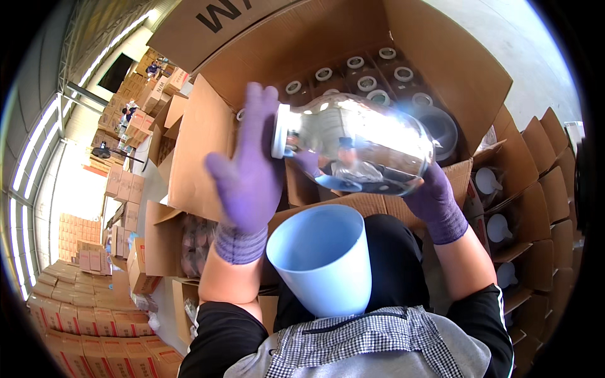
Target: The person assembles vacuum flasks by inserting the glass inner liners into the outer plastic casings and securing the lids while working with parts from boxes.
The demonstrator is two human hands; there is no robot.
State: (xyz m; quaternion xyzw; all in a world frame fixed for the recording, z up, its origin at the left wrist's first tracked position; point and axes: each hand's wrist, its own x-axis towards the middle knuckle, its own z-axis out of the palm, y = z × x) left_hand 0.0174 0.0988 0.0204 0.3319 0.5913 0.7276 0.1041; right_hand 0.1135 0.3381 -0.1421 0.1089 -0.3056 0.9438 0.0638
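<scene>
A shiny silver glass flask liner (362,143) with a white ring round its mouth lies on its side in front of me, above the carton's near edge. My right hand (435,198), in a purple knit glove, grips its rounded bottom end. At the mouth end is my left hand (252,167), gloved likewise, its fingers stretched up and thumb apart. Whether the palm touches the white ring I cannot tell. Below the liner, a light blue plastic tub (321,258) stands between my legs, its open top tilted towards me.
Beyond the liner, an open cardboard carton (441,69) holds several upright liners (367,84) between dividers. On the right, open cartons (529,236) contain white funnel-shaped parts (499,228). Stacked closed cartons (94,318) fill the left, with people and a fan farther off.
</scene>
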